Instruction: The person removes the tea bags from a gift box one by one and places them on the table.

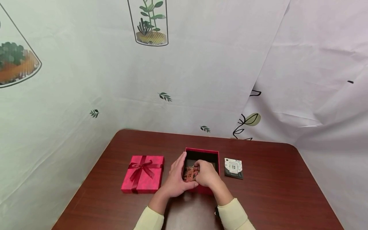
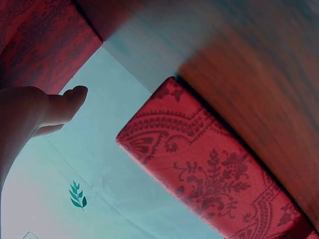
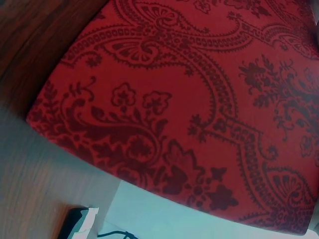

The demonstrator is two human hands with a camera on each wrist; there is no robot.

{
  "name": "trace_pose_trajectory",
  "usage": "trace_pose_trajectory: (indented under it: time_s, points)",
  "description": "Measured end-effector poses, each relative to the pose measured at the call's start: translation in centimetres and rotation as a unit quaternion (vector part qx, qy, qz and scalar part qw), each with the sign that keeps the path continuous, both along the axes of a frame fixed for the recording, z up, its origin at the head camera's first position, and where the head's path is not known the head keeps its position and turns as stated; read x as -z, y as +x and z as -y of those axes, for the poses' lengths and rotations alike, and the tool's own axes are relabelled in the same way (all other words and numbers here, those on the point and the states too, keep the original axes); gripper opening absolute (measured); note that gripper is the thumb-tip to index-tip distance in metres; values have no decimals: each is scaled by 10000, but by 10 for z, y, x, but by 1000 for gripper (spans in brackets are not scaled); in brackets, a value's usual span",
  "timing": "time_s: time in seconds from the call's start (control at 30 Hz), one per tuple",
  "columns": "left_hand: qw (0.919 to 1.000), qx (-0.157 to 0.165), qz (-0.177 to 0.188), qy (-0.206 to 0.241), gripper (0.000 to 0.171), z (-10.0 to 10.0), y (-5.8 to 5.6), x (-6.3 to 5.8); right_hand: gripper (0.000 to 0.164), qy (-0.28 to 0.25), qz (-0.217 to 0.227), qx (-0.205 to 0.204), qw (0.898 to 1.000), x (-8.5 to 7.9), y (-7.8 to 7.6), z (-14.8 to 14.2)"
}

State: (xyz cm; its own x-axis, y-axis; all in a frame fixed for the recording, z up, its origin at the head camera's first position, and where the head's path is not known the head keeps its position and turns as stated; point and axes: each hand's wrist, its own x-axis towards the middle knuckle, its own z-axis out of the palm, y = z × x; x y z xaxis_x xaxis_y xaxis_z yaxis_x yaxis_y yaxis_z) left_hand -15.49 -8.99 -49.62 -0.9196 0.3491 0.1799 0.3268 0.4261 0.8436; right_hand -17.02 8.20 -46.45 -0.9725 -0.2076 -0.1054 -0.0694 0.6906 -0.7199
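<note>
Brown table [image 1: 273, 185], orange packet [image 1: 189, 175] in right grip [image 1: 207, 174], inside box [image 1: 202, 149]

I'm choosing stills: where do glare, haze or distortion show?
Head: pale glare low on the brown wooden table; left wrist: bluish haze over the table, bare left hand dim; right wrist: lower edge of the red, square, patterned box bows, likely lens distortion.
</note>
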Motion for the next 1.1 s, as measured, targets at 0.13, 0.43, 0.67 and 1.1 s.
trace_pose_trajectory:
  time_s: [0.13, 0.43, 0.67, 1.1]
  points:
    - [10000, 14, -34, 0, 115, 0, 0, -1, 50, -74, -27, -6, 10000, -1, 0, 0]
    - [10000, 56, -25, 62, 114, 0, -1, -1, 48, -192, -325, 200, 9991, -5, 2, -4]
    - [9999, 55, 38, 102, 114, 0, 0, -1, 48, -306, -411, 299, 9982, -7, 2, -8]
    - [9998, -37, 160, 56, 115, -1, 0, -1, 48, -607, -340, 542, 9961, -16, 4, -18]
